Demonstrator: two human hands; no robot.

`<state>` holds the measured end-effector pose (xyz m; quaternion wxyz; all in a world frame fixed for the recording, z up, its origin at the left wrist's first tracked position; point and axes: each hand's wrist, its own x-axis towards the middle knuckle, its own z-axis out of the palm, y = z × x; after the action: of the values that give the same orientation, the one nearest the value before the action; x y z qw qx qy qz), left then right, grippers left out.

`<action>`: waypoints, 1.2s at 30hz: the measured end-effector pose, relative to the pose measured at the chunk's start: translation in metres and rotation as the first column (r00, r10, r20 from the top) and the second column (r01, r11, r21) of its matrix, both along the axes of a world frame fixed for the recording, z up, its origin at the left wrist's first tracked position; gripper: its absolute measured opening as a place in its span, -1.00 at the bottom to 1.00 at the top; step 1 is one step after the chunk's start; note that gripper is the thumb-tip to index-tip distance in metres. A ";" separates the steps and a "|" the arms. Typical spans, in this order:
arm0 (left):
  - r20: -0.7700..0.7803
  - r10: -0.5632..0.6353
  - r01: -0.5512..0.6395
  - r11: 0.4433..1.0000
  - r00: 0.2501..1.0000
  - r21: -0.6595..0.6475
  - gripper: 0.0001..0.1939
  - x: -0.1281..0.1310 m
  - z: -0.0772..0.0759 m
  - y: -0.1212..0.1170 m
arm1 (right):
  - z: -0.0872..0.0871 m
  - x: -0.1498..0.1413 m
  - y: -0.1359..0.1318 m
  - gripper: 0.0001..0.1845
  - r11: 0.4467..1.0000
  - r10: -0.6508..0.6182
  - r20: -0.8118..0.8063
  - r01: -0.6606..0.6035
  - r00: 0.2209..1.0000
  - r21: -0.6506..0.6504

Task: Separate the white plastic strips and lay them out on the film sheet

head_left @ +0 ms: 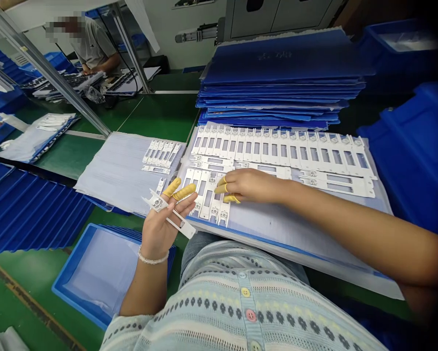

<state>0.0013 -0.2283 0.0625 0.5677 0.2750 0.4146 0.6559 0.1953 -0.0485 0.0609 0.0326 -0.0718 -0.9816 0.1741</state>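
My left hand (161, 225) holds one slim white plastic frame (180, 223) between thumb and fingers, tilted above the gap between two sheet stacks. Yellow finger cots cover two of its fingertips. Palm down, my right hand (250, 186) reaches over the right stack, its cot-covered fingers and thumb curled together at the end of another white plastic frame (212, 179) in the front group. Part of that frame is hidden under the fingers. Behind it, a long row of similar frames (283, 146) lies side by side on the white-lined sheet (295, 229).
Blue sheets (277, 80) are piled behind the row. On the left stack (112, 161) lies a small group of white frames (161, 153). A blue tray (94, 273) sits low at left, blue bins (416, 141) at right. A metal post (58, 73) slants near a seated co-worker (94, 44).
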 end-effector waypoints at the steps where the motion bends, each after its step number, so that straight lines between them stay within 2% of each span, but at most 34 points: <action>1: 0.027 -0.020 0.020 1.000 0.999 -0.008 -0.55 0.001 0.003 0.003 | 0.005 0.005 -0.009 -0.72 0.993 -0.033 -0.043 0.028 0.999 -0.111; 3: 0.075 -0.080 0.081 0.997 0.994 -0.017 -0.49 0.004 0.010 0.010 | 0.016 0.013 -0.033 -0.65 0.936 -0.101 -0.084 0.066 0.991 -0.345; 4: 0.097 -0.119 0.121 0.993 0.988 -0.013 -0.45 0.007 0.015 0.014 | 0.020 0.017 -0.045 -0.63 0.881 -0.154 -0.093 0.094 0.984 -0.463; 7: 0.178 -0.259 0.254 0.966 0.949 0.047 -0.32 0.020 0.029 0.028 | 0.025 0.025 -0.077 -0.63 0.634 -0.230 -0.050 0.111 0.972 -0.766; 9: 0.233 -0.343 0.329 0.939 0.910 0.098 -0.25 0.029 0.038 0.036 | 0.023 0.027 -0.089 -0.64 0.466 -0.213 -0.039 0.066 0.976 -0.883; 10: 0.253 -0.376 0.358 0.927 0.891 0.116 -0.22 0.034 0.042 0.039 | 0.021 0.027 -0.093 -0.63 0.402 -0.206 -0.049 0.039 0.977 -0.915; 11: 0.268 -0.403 0.383 0.915 0.875 0.126 -0.19 0.038 0.046 0.041 | 0.019 0.028 -0.095 -0.61 0.356 -0.199 -0.062 0.014 0.978 -0.934; 13: 0.291 -0.451 0.431 0.892 0.844 0.133 -0.13 0.046 0.052 0.044 | 0.016 0.029 -0.099 -0.57 0.311 -0.198 -0.074 -0.009 0.977 -0.951; 17: 0.349 -0.526 0.518 0.846 0.776 0.122 -0.08 0.056 0.061 0.046 | 0.015 0.033 -0.105 -0.50 0.277 -0.233 -0.065 0.002 0.970 -0.961; 21: 0.342 -0.525 0.542 0.839 0.780 0.051 -0.11 0.060 0.064 0.047 | 0.017 0.035 -0.110 -0.56 0.258 -0.247 -0.065 0.001 0.967 -0.966; 23: 0.343 -0.546 0.560 0.826 0.764 0.068 -0.10 0.061 0.064 0.046 | 0.019 0.037 -0.111 -0.57 0.251 -0.250 -0.062 0.003 0.966 -0.968; 25: 0.347 -0.580 0.579 0.807 0.737 0.118 -0.09 0.061 0.065 0.045 | 0.020 0.039 -0.111 -0.59 0.272 -0.281 -0.081 -0.002 0.956 -0.962; 28: 0.343 -0.583 0.566 0.809 0.736 0.161 -0.13 0.063 0.067 0.043 | 0.023 0.044 -0.110 -0.61 0.371 -0.431 -0.149 0.025 0.890 -0.928; 30: 0.335 -0.521 0.498 0.853 0.785 0.159 -0.20 0.068 0.067 0.042 | 0.024 0.048 -0.109 -0.61 0.424 -0.580 -0.170 0.116 0.797 -0.898; 33: 0.293 -0.321 0.283 0.945 0.901 0.164 -0.39 0.080 0.060 0.042 | 0.027 0.047 -0.106 -0.68 0.439 -0.724 -0.174 0.252 0.667 -0.863; 35: 0.235 -0.153 0.106 0.974 0.960 0.201 -0.49 0.088 0.050 0.042 | 0.027 0.043 -0.103 -0.69 0.474 -0.738 -0.191 0.296 0.647 -0.829; 36: 0.200 -0.084 0.037 0.973 0.976 0.229 -0.53 0.091 0.044 0.042 | 0.026 0.040 -0.100 -0.71 0.511 -0.730 -0.213 0.313 0.649 -0.800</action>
<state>0.0919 -0.1867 0.1067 0.5930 0.2796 0.2676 0.7061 0.2352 -0.1487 0.0870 0.3243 -0.3342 -0.7117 0.5259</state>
